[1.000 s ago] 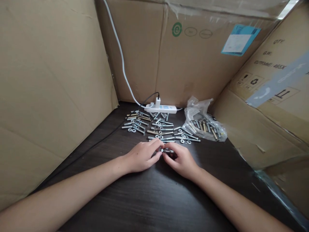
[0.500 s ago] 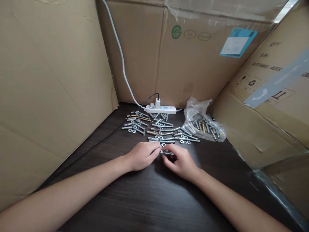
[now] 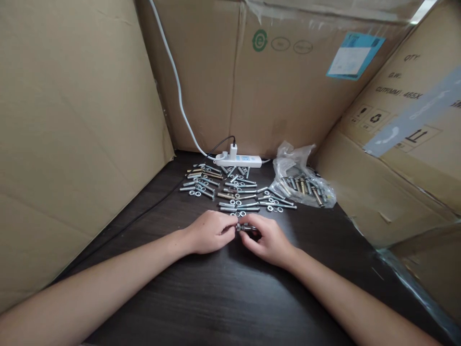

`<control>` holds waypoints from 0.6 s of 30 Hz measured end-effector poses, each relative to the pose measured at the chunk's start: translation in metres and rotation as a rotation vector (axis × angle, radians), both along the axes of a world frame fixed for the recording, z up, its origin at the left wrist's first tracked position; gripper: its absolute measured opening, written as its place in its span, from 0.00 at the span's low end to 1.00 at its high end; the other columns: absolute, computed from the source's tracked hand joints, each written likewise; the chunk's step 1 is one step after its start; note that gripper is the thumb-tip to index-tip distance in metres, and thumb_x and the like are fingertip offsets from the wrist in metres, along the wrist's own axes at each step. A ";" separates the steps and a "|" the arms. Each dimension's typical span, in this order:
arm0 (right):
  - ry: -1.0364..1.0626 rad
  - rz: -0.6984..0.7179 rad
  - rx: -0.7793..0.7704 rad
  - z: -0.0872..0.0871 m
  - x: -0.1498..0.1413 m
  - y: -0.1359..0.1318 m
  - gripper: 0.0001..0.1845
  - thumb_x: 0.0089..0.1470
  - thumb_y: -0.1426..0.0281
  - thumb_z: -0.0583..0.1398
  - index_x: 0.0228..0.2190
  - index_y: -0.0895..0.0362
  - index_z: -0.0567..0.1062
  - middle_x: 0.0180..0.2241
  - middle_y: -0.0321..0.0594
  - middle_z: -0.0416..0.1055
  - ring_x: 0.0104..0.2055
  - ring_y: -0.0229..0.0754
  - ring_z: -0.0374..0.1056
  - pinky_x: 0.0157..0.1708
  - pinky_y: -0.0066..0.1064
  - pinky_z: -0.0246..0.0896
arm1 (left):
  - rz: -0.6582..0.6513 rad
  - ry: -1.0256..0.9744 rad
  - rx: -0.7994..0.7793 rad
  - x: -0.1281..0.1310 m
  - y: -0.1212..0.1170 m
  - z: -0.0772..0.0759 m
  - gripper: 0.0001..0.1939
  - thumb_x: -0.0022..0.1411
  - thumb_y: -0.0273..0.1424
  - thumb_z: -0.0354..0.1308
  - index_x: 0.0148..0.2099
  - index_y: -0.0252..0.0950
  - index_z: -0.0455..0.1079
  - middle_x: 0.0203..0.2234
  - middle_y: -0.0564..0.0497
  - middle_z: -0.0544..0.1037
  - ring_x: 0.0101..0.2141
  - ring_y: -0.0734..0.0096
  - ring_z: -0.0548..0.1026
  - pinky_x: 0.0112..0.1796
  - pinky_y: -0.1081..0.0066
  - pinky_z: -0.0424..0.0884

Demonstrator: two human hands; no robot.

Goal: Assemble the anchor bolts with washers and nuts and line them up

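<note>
My right hand (image 3: 269, 239) is closed around a metal expansion bolt (image 3: 248, 228), which lies sideways just above the dark table. At its left end sits a nut (image 3: 238, 227), pinched by the thumb and fingers of my left hand (image 3: 212, 232). Part of the bolt is hidden inside the right hand's fingers. Just beyond my hands, loose bolts and metal sleeves (image 3: 239, 209) lie in rows, with washers and nuts (image 3: 242, 214) beside them.
A clear plastic bag (image 3: 288, 166) with more expansion bolts (image 3: 304, 186) lies at the back right. Behind the rows stands a white power strip (image 3: 248, 161) with a plug and cables. Cardboard boxes (image 3: 201, 72) wall in the dark table (image 3: 201, 298) on three sides.
The nut end of the bolt has drawn slightly closer to my left fingertips. Both hands keep nearly the same place and grip; the whole view has shifted a little.
</note>
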State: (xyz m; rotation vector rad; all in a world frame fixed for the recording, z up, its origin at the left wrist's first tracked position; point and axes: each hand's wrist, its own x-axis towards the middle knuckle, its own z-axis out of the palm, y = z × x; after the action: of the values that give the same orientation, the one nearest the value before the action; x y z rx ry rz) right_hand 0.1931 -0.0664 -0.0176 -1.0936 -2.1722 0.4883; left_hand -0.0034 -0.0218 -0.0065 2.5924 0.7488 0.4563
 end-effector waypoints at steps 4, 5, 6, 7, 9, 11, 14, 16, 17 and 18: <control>0.008 0.024 -0.003 0.001 0.001 -0.001 0.10 0.52 0.74 0.56 0.39 0.55 0.71 0.34 0.38 0.74 0.32 0.37 0.68 0.33 0.26 0.61 | -0.023 0.051 0.015 0.000 0.000 0.002 0.12 0.64 0.27 0.45 0.30 0.35 0.65 0.25 0.53 0.73 0.26 0.73 0.69 0.29 0.75 0.59; 0.007 0.025 -0.003 0.001 0.001 -0.001 0.10 0.52 0.74 0.56 0.39 0.55 0.71 0.34 0.38 0.74 0.32 0.37 0.68 0.33 0.26 0.61 | -0.029 0.061 0.018 0.000 0.000 0.002 0.12 0.64 0.27 0.45 0.29 0.35 0.65 0.24 0.53 0.73 0.26 0.73 0.69 0.29 0.75 0.58; 0.005 0.027 -0.003 0.001 0.001 -0.001 0.10 0.52 0.74 0.56 0.39 0.55 0.71 0.33 0.38 0.73 0.31 0.37 0.68 0.32 0.26 0.61 | -0.035 0.069 0.017 0.000 0.000 0.002 0.13 0.64 0.28 0.44 0.29 0.35 0.65 0.24 0.53 0.72 0.26 0.73 0.68 0.29 0.75 0.58; 0.003 0.028 -0.002 0.000 0.001 0.000 0.10 0.52 0.74 0.56 0.39 0.55 0.71 0.33 0.38 0.73 0.31 0.37 0.68 0.32 0.26 0.60 | -0.040 0.073 0.013 -0.001 0.001 0.002 0.14 0.65 0.28 0.44 0.28 0.35 0.65 0.23 0.53 0.72 0.25 0.73 0.68 0.29 0.75 0.58; 0.002 0.031 0.002 0.000 0.000 0.000 0.10 0.52 0.73 0.57 0.39 0.55 0.71 0.32 0.38 0.73 0.31 0.37 0.67 0.31 0.26 0.60 | -0.046 0.067 -0.005 -0.001 0.001 0.001 0.16 0.65 0.29 0.43 0.27 0.34 0.64 0.23 0.53 0.71 0.25 0.74 0.67 0.29 0.75 0.58; 0.005 0.031 0.006 0.000 0.001 0.000 0.10 0.53 0.73 0.57 0.38 0.55 0.71 0.32 0.38 0.73 0.30 0.37 0.67 0.31 0.26 0.60 | -0.049 0.049 -0.034 -0.002 0.002 0.001 0.17 0.66 0.30 0.42 0.26 0.34 0.62 0.23 0.53 0.70 0.25 0.74 0.67 0.29 0.75 0.58; 0.013 0.026 0.007 0.000 0.002 -0.001 0.09 0.53 0.73 0.56 0.38 0.56 0.71 0.32 0.38 0.73 0.29 0.37 0.66 0.31 0.26 0.60 | -0.054 0.000 -0.073 -0.002 0.002 0.002 0.15 0.67 0.30 0.41 0.29 0.35 0.62 0.25 0.53 0.70 0.27 0.74 0.67 0.30 0.75 0.59; 0.018 0.016 0.006 0.001 0.002 -0.001 0.09 0.53 0.72 0.56 0.38 0.56 0.71 0.30 0.37 0.73 0.28 0.36 0.65 0.29 0.26 0.59 | -0.034 -0.053 -0.096 -0.002 0.001 0.004 0.10 0.66 0.30 0.43 0.35 0.35 0.63 0.28 0.54 0.70 0.29 0.74 0.67 0.31 0.75 0.60; 0.019 0.011 0.003 0.001 0.003 -0.001 0.08 0.53 0.72 0.56 0.38 0.56 0.71 0.29 0.37 0.72 0.27 0.36 0.65 0.29 0.25 0.58 | -0.015 -0.078 -0.101 -0.002 0.000 0.005 0.07 0.65 0.30 0.45 0.37 0.36 0.62 0.29 0.54 0.70 0.29 0.74 0.67 0.31 0.75 0.60; 0.020 0.006 0.000 0.001 0.003 -0.001 0.08 0.53 0.71 0.56 0.37 0.56 0.71 0.28 0.36 0.71 0.26 0.36 0.64 0.28 0.25 0.57 | 0.004 -0.102 -0.100 -0.003 -0.001 0.005 0.05 0.65 0.30 0.46 0.40 0.36 0.62 0.30 0.54 0.69 0.29 0.74 0.67 0.31 0.75 0.61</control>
State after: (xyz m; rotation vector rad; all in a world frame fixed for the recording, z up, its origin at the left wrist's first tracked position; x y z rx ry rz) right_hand 0.1962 -0.0673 -0.0170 -1.0779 -2.1592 0.5006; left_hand -0.0059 -0.0227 -0.0011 2.4555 0.7229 0.5347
